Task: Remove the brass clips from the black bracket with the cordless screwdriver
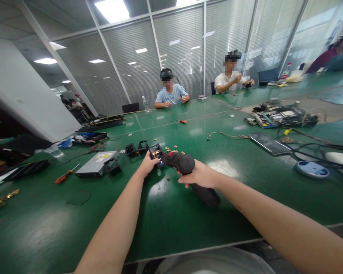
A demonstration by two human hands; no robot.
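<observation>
My right hand (pixel 201 176) is closed round the grip of a black electric screwdriver (pixel 181 163) with a red button, its nose pointing left at a small black part. My left hand (pixel 148 164) pinches that small black part with brass contacts (pixel 156 153) and steadies it on the green table (pixel 188 213). Several small brass pieces (pixel 171 147) lie scattered just beyond it. Two empty black plastic brackets (pixel 136 148) sit to the left of the part.
A grey metal drive box (pixel 96 163) and a red-handled screwdriver (pixel 65 176) lie at left. A circuit board (pixel 282 117), a dark tablet (pixel 268 143), cables and a round blue disc (pixel 311 169) lie at right. Three people sit at the far side.
</observation>
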